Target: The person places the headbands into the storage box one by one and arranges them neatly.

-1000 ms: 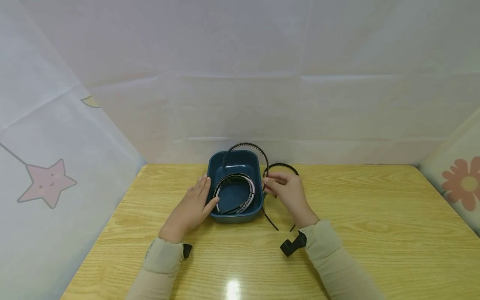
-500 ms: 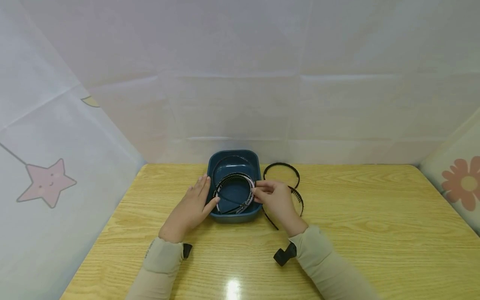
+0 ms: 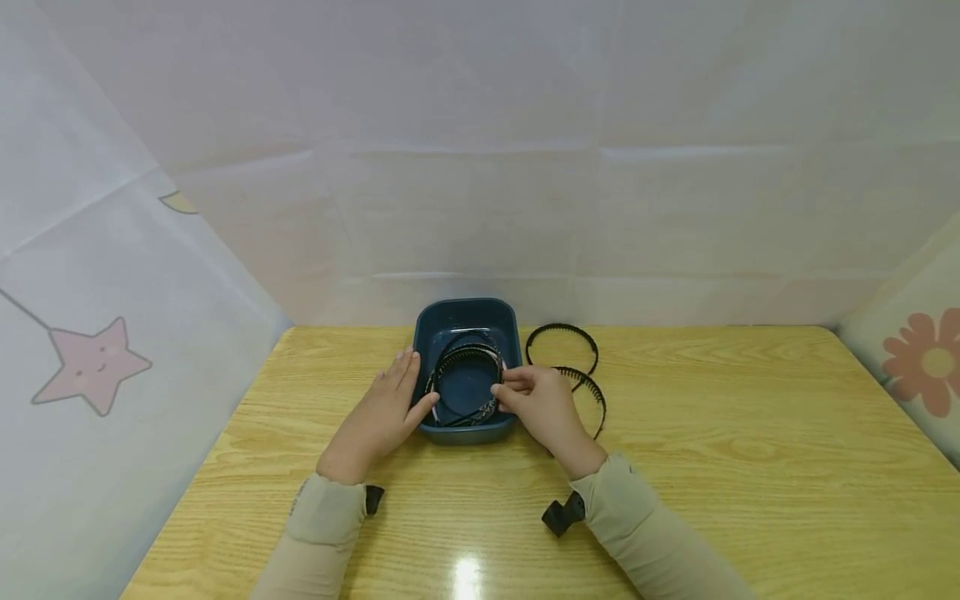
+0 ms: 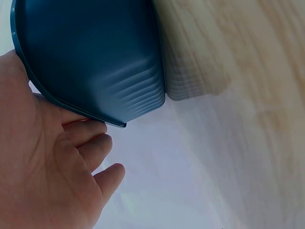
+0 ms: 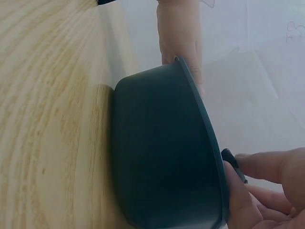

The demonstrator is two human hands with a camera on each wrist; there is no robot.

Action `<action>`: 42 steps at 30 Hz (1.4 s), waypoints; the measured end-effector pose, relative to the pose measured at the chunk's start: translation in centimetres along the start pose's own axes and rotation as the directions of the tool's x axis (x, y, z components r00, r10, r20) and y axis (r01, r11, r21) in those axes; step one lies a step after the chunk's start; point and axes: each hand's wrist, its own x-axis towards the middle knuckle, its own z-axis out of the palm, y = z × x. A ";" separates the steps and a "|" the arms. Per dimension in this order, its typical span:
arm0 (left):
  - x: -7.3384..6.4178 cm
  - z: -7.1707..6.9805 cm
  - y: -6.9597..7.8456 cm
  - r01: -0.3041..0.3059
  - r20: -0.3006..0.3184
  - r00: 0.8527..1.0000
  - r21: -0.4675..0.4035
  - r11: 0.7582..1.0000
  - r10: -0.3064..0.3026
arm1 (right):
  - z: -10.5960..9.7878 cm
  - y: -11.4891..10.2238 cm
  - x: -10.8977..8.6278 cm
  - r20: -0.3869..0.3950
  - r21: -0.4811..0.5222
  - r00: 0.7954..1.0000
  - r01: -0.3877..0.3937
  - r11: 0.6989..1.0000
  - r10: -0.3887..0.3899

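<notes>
Inside a dark blue plastic bin (image 3: 468,435) lie several headbands, black and patterned, ringed one within another. My left hand (image 3: 375,425) rests along the bin's left rim, fingers straight and thumb over the edge; the left wrist view has its palm (image 4: 57,157) against the bin wall (image 4: 90,57). At the opposite rim, my right hand (image 3: 551,412) pinches a thin black headband (image 3: 471,334), its curve down in the bin over the others. The right wrist view catches the headband's dark end (image 5: 228,157) between thumb and finger, just past the rim.
Two black toothed headbands lie on the wooden table right of the bin, one farther back (image 3: 562,326) and one nearer (image 3: 603,404), partly behind my right hand. A pale cloth backdrop (image 3: 480,208) stands behind the table (image 3: 750,433).
My right hand has moved left to the bin, bringing the pinched headband from above the right rim down inside among the others. The left hand stays in place.
</notes>
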 end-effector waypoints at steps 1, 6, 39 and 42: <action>0.0 0.0 0.0 0.003 0.003 1.000 0.001 1.000 -0.003 | 0.0 0.0 0.0 0.009 -0.016 1.000 0.006 1.000 -0.006; 0.1 0.0 0.0 -0.005 -0.009 1.000 0.002 1.000 0.005 | -0.1 0.0 -0.1 0.052 -0.103 0.998 0.032 0.994 -0.026; 0.3 0.4 0.0 -0.020 0.001 1.000 0.012 1.000 0.020 | -8.8 0.3 2.0 0.067 -0.419 0.997 0.051 0.906 -0.026; 0.4 0.4 0.1 -0.028 -0.006 1.000 0.010 1.000 0.029 | -10.3 1.2 2.5 0.078 -0.461 0.997 0.036 0.887 0.000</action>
